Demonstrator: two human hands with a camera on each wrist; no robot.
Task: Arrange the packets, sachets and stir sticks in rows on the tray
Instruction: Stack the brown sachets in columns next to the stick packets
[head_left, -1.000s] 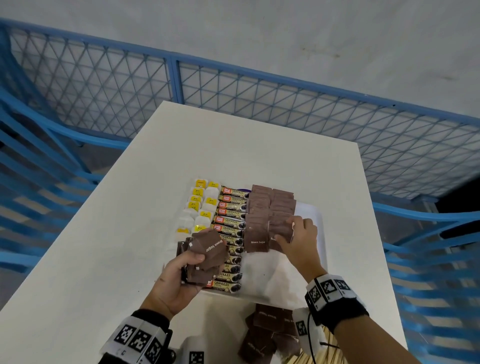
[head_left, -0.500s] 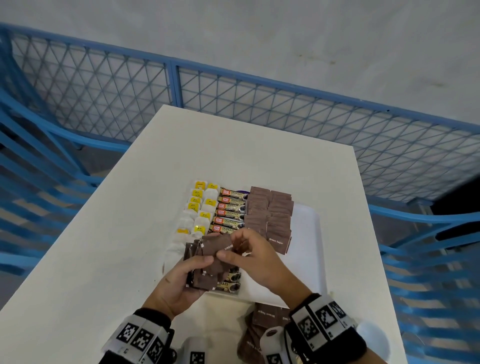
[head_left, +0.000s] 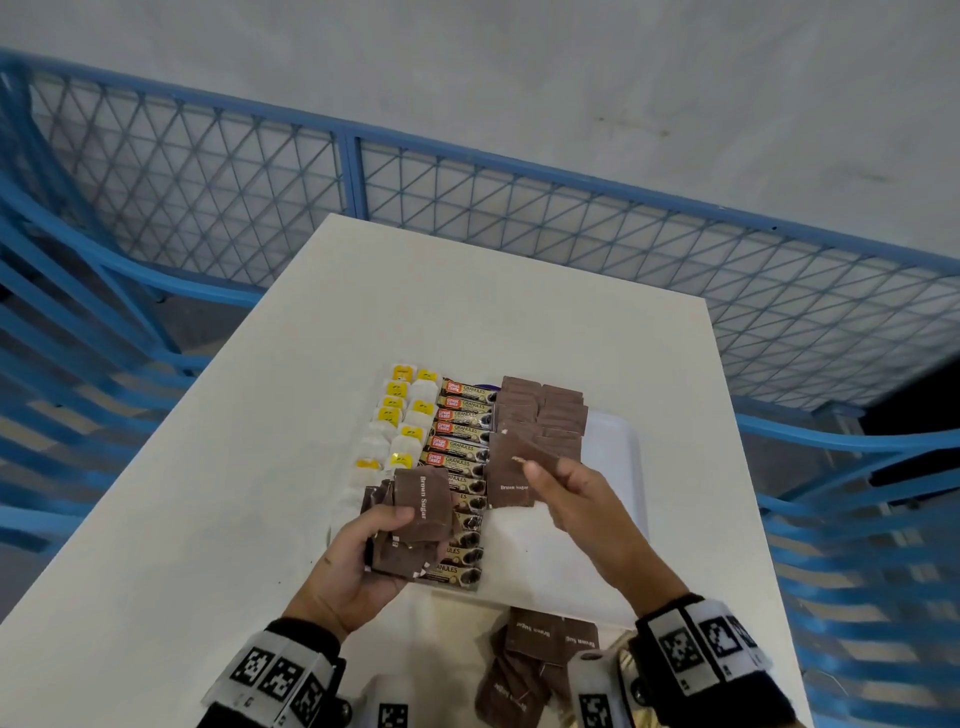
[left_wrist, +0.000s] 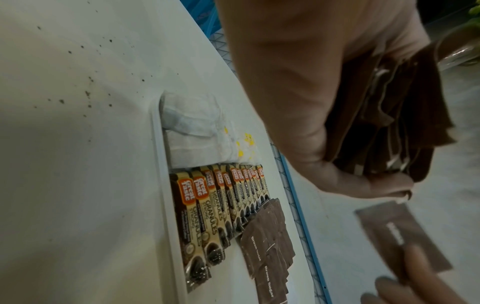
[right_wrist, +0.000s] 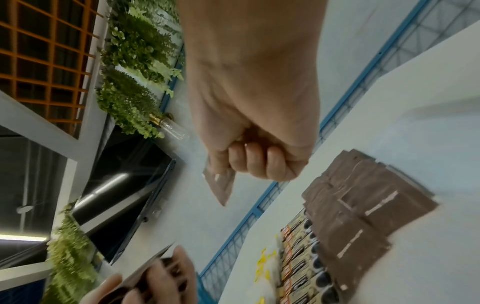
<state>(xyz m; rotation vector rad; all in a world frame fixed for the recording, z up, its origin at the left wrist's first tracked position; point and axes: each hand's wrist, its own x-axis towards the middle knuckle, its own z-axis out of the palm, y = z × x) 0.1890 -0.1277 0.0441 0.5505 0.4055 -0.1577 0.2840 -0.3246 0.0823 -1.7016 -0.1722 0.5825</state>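
Note:
My left hand (head_left: 404, 535) grips a stack of brown sugar packets (head_left: 421, 501) over the near left of the white tray (head_left: 618, 447); the stack (left_wrist: 389, 123) fans out of its fingers. My right hand (head_left: 539, 467) pinches a single brown sugar packet (head_left: 543, 451) just above the near end of the brown sugar rows (head_left: 540, 410). That packet (right_wrist: 221, 187) pokes out below curled fingers (right_wrist: 259, 162). Rows of coffee granule sachets (head_left: 462, 421) and yellow-tagged tea bags (head_left: 405, 410) fill the tray's left side.
Loose brown sugar packets (head_left: 535, 639) lie on the white table (head_left: 208, 493) just before the tray's near edge, by my right wrist. The tray's right part is bare. A blue mesh fence (head_left: 519, 208) rings the table.
My right hand left the brown sugar row, came to the stack in my left hand, took one packet, and has carried it back toward the row. The left hand stayed in place.

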